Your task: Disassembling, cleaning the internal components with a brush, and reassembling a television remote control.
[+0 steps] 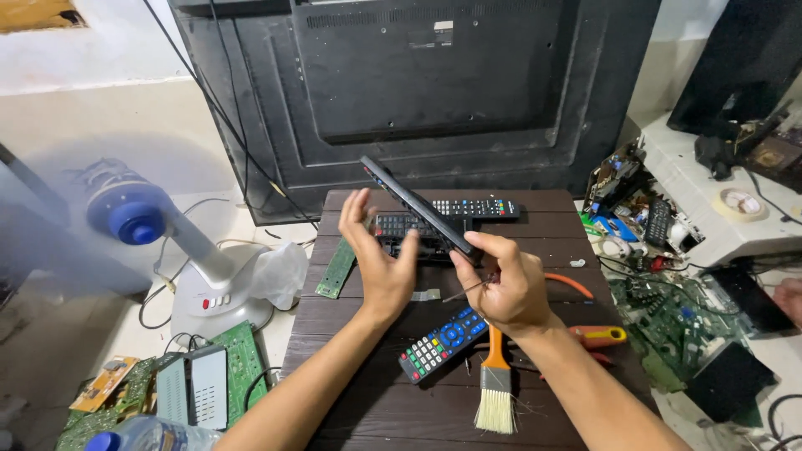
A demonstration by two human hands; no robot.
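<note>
A black remote (418, 205) is held tilted above the middle of the dark slatted bench (368, 409), its upper end pointing to 11 o'clock. Its lower end is pinched by the fingers of the right hand (505, 284); a thin metal tool (464, 290) is also gripped in that hand, its tip pointing to 9 o'clock. The left hand (376, 255) is raised at 9 o'clock of the remote, palm turned toward it, fingers spread and straight. Whether the left fingers touch the remote cannot be told.

Under the held remote, a second black remote (401, 227) lies flat on the bench. At 12 o'clock of the hands a third remote (476, 207) lies crosswise. Below the right hand, at 6 o'clock, a remote with coloured buttons (441, 342) lies slantwise, and just beside it a brush (495, 388) with an orange handle. Orange-handled pliers (597, 336) lie at 3 o'clock of the brush. A green circuit board (336, 269) lies at the bench's left edge. A white fan (180, 250) stands on the floor at 9 o'clock. A television back (418, 75) stands at 12 o'clock.
</note>
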